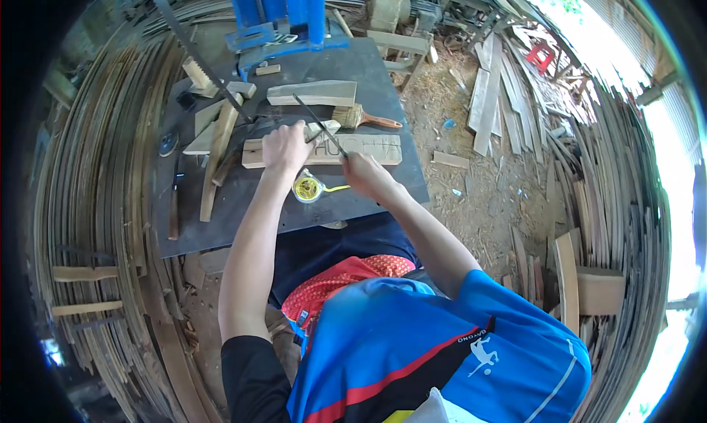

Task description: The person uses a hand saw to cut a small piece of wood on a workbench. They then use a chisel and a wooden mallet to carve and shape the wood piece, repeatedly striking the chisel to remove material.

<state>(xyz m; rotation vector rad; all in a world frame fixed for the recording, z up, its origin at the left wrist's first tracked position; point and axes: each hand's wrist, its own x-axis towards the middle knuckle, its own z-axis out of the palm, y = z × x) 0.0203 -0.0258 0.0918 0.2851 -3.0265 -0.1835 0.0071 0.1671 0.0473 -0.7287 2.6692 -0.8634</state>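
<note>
A flat wooden board (372,150) with dark marks lies across the middle of the dark work table (221,224). My left hand (286,147) presses down on the board's left part. My right hand (366,174) grips the near end of a thin dark file (318,122), which slants away over the board toward the upper left. A yellow tape measure (308,188) rests on the table between my two wrists.
A paintbrush with a wooden handle (368,118), a wood block (313,93) and several wood offcuts (215,147) lie on the table. A blue machine (283,14) stands at the table's far edge. Stacked wood strips (88,224) curve around both sides; planks (490,92) litter the dirt floor.
</note>
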